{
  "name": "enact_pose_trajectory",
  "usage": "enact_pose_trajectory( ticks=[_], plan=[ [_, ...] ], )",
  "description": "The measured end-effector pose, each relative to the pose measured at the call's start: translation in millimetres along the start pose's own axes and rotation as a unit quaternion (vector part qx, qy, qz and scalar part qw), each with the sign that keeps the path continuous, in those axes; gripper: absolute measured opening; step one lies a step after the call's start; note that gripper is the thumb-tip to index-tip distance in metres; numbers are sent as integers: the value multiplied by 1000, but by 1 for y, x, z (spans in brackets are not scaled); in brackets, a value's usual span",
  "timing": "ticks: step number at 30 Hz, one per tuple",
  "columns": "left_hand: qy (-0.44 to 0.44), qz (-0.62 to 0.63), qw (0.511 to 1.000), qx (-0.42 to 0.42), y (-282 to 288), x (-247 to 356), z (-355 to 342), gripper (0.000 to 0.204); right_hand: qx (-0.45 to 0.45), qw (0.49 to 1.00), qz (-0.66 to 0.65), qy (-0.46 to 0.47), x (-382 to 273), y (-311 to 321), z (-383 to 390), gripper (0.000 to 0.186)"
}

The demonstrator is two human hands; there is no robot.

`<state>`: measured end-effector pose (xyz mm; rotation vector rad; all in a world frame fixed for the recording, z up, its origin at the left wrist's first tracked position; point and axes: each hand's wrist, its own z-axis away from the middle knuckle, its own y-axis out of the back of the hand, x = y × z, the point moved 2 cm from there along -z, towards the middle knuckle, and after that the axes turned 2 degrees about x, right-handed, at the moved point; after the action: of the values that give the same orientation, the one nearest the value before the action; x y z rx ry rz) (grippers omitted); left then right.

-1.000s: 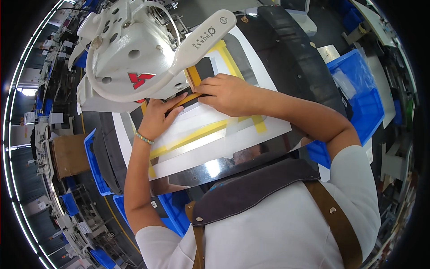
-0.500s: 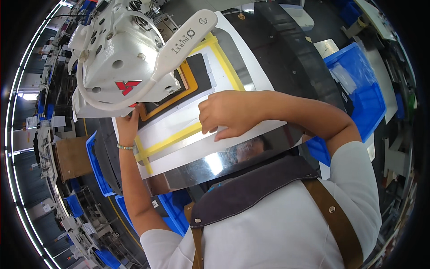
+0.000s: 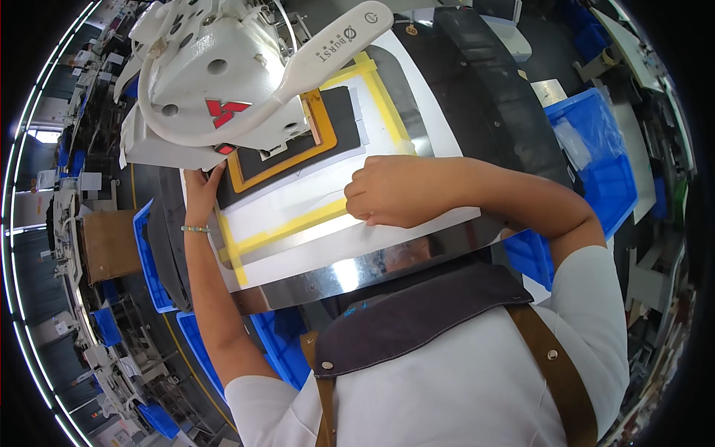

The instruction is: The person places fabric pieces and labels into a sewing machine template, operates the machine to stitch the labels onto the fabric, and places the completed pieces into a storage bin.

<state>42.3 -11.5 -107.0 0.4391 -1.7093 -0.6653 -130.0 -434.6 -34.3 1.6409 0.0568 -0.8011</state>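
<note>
- Right grip (image 3: pixel 395 192) withdrawn from amber frame (image 3: pixel 324 123) since a second ago; now half-curled over white sheet (image 3: pixel 298 200), contents unclear.
- Left grip (image 3: pixel 199 195) shifted leftward, fingertips hidden by white machine head (image 3: pixel 231 82); hold unclear.
- Amber frame lies on black panel (image 3: pixel 346 112), partly beneath machine head.

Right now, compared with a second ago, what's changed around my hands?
Your right hand has let go of the orange frame and come back toward you, now over the white sheet, fingers curled. Your left hand has also come off the frame's front edge and moved left, near the black panel's left side. The white machine head and yellow tape look unchanged.
</note>
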Motion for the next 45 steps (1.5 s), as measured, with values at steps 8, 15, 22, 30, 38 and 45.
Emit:
enact_pose_trajectory(
  ticks=[8,15,22,30,38,45],
  plan=[
    [-47,-12,999,21,9,-4,12,48,74,958,-272,-46,7,22,23,6],
    [40,14,997,-66,-4,52,16,34,138,949,-277,-58,-6,32,9,10],
    [-86,43,995,6,-22,86,16,25,123,956,-263,-51,-34,37,-18,12],
    [71,241,965,71,-4,63,38,15,127,960,-248,-16,-31,32,-19,12],
    [126,335,895,265,134,57,201,31,165,963,-199,-75,-31,46,-4,16],
    [333,-56,823,457,236,-155,480,9,178,957,-192,-123,-18,53,0,16]
  ],
)
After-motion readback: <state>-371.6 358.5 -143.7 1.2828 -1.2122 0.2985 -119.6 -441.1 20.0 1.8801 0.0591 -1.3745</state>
